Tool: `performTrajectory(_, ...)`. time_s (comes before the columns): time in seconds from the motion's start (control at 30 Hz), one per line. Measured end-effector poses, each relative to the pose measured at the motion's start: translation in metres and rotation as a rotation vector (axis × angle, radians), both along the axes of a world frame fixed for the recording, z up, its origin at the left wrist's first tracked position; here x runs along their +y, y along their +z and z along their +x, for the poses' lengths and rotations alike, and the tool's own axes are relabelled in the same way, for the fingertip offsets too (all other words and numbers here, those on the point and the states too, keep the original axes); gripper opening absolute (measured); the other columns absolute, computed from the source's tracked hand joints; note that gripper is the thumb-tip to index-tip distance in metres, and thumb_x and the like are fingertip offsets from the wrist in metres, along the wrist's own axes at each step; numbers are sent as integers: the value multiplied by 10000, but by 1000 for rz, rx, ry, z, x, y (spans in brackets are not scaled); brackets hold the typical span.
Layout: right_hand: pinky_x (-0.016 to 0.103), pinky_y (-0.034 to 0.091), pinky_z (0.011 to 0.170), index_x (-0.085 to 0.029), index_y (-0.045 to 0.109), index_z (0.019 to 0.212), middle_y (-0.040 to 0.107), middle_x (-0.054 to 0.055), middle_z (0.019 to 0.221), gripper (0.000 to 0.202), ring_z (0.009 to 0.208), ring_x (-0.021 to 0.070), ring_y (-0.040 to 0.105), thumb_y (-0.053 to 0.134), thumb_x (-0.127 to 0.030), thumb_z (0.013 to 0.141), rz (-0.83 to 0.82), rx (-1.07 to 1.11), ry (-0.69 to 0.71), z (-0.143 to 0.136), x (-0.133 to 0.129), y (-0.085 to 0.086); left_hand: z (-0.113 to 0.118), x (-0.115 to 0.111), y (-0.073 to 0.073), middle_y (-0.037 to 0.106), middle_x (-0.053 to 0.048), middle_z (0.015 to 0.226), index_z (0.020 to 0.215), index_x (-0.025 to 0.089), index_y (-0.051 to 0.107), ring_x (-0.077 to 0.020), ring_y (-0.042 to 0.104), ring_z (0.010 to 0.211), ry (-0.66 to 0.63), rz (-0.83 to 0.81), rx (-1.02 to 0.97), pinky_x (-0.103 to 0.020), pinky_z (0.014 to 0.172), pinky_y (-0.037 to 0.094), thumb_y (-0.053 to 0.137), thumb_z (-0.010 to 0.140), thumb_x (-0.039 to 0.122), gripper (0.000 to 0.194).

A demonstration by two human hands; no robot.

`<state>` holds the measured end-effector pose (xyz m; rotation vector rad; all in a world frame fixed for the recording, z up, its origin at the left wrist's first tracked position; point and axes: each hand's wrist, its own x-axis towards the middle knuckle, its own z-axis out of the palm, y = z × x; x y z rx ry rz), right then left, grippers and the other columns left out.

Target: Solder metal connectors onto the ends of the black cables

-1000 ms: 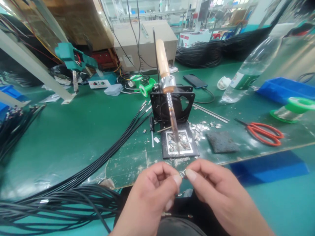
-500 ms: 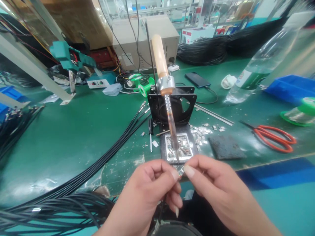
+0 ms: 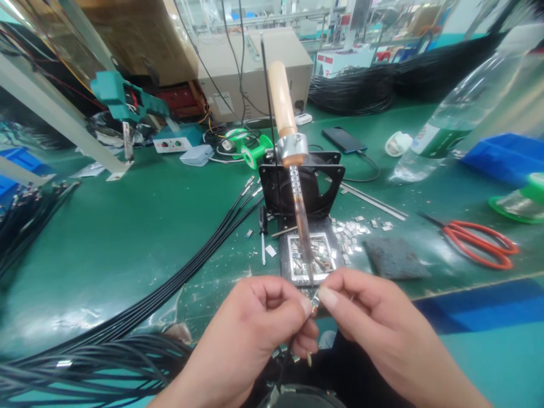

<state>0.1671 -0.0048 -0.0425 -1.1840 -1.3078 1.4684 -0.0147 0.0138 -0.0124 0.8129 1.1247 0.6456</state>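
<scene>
Both hands meet low in the head view, just in front of the tabletop [image 3: 127, 226] edge. Our left hand [image 3: 250, 334] has thumb and forefinger pinched shut on a thin black wire [image 3: 285, 362] that drops away below the fingers; our right hand [image 3: 374, 328] pinches a small metal terminal [image 3: 315, 304] at the wire's tip. Both grips are closed, the fingertips nearly touching across the piece.

The terminal sits directly under the tip of the soldering iron [image 3: 297, 192], which leans down from its clamp on a black stand [image 3: 301, 184]. Iron tip and terminal look very close; we cannot tell whether they touch. Behind the tip, a small tray [image 3: 309, 258] holds more loose metal pieces, with others scattered to its right.

Our judgement: the step in hand is fitting or presenting the terminal on the wire end at the iron. The next move seems to call for a steady, small lift to bring the joint to the hot tip, fingers kept back from the barrel.

Nearby: a bundle of black cables [image 3: 178, 272] to the left, a dark sponge [image 3: 395, 258], red scissors [image 3: 476, 246], a clear bottle [image 3: 450, 113].
</scene>
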Motion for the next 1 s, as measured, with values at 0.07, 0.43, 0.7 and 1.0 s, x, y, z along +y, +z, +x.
performTrajectory(0.07,201,346,504,-219,689,806,464,-67,581,286,521,84,366,634,-379,1036,-13,30,7,-1,1,0,0,1,-1,737,-54,621,672,122,715,-135,647,554,-1,-5,-13,-241,583,523,775,743,239,149)
performTrajectory(0.43,195,345,488,-212,669,829,607,-52,612,284,505,64,434,610,-355,1067,-63,129,49,-3,7,-1,2,8,1,750,-68,606,634,109,703,-109,659,513,-10,-109,-57,-184,534,502,823,705,266,210)
performTrajectory(0.7,219,260,463,-196,632,801,493,-53,626,340,543,82,335,609,-421,1055,-87,32,-1,-3,8,-4,2,13,-1,752,-71,616,643,120,689,-122,663,521,-7,-93,-62,-201,547,510,782,707,233,160)
performTrajectory(1.0,213,284,480,-190,612,799,480,-48,650,373,564,84,342,584,-449,1066,-75,23,-25,-5,11,-4,4,13,0,739,-66,622,643,119,679,-126,658,543,28,-67,-60,-211,551,521,813,746,320,263)
